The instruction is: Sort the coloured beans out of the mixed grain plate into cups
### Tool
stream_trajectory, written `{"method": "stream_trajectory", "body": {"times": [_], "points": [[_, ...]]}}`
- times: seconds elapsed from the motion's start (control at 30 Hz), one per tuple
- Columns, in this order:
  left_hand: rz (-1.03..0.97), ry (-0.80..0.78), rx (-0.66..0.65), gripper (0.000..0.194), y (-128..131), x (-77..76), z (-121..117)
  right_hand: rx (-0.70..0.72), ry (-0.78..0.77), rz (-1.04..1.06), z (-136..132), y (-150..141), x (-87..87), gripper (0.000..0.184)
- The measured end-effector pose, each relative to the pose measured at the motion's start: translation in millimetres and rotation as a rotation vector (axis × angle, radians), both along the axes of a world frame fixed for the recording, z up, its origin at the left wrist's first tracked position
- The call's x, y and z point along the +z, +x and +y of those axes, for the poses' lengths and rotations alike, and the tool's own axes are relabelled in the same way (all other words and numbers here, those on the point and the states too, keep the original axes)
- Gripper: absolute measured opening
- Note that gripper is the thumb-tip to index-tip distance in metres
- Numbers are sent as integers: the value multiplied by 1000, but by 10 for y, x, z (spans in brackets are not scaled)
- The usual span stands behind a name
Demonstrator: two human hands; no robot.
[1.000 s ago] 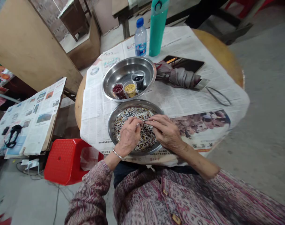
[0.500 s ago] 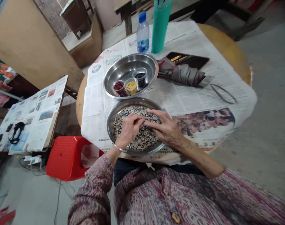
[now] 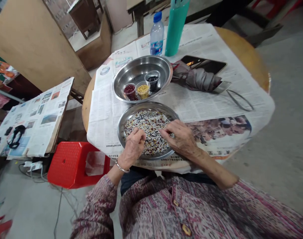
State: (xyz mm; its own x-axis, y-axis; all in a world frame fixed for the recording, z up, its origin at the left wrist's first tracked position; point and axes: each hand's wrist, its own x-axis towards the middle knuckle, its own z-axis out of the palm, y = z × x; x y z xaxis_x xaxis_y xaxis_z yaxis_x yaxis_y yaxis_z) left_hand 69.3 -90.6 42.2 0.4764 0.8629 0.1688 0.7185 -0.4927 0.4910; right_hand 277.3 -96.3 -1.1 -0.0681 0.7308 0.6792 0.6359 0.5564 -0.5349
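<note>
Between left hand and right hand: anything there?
Yes: mixed beans and grains in the near bowl show between the left hand and the right hand, in the head view.

Front round silver basin point(image 3: 121, 124): smooth metal, softly shiny from where I stand.
Rear round silver basin point(image 3: 131, 71): the same bright metal, catching blurred reflections.
Three small clear cups point(image 3: 142, 95): thin, see-through plastic, by the look of it.
Spread black-and-white printed newspaper point(image 3: 104, 109): matt paper, lightly creased.
Round tan tabletop point(image 3: 243, 49): smooth-looking wood.
Folded grey umbrella point(image 3: 201, 78): dull, wrinkled cloth.
Flat black rectangular slab point(image 3: 208, 64): glossy, mirror-like.
Square red stool point(image 3: 64, 164): shiny moulded plastic, its seat textured.
Purple-and-cream patterned cardigan point(image 3: 156, 205): rough, matt knit.
</note>
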Motion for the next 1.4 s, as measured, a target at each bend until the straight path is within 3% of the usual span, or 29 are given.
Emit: {"method": "stream_trajectory", "body": {"times": [0.17, 0.33, 0.5, 0.63, 0.77, 0.9, 0.97, 1.07, 1.13, 1.23, 1.3, 1.4], "points": [[174, 77, -466, 23, 61, 82, -37, -55, 15, 149, -90, 30, -42, 15], [376, 206, -658, 36, 185, 34, 203, -40, 57, 122, -184, 19, -122, 23], [449, 222, -601, 47, 363, -118, 572, -114, 38, 139, -169, 6, -214, 27], [492, 219, -432, 31, 436, -91, 750, -128, 50, 96, -147, -2, -233, 27], [560, 139, -184, 27, 327, 52, 737, -143, 67, 73, -136, -15, -207, 26], [492, 5, -55, 28, 77, 190, 511, -134, 78, 84, -126, -24, -185, 26], [440, -35, -64, 29, -43, 240, 345, -129, 74, 89, -123, -27, -180, 26], [375, -94, -200, 57, -119, 251, 133, -120, 91, 80, -123, -29, -174, 25], [330, -137, -310, 51, -68, 202, 71, -115, 97, 73, -124, -29, -170, 24], [327, -151, -403, 25, 137, 94, 128, -111, 91, 74, -122, -29, -172, 23], [374, -106, -400, 26, 297, 53, 234, -112, 79, 91, -120, -30, -176, 24], [372, -5, -293, 34, 456, 81, 411, -130, 59, 117, -122, -34, -180, 24]]}}
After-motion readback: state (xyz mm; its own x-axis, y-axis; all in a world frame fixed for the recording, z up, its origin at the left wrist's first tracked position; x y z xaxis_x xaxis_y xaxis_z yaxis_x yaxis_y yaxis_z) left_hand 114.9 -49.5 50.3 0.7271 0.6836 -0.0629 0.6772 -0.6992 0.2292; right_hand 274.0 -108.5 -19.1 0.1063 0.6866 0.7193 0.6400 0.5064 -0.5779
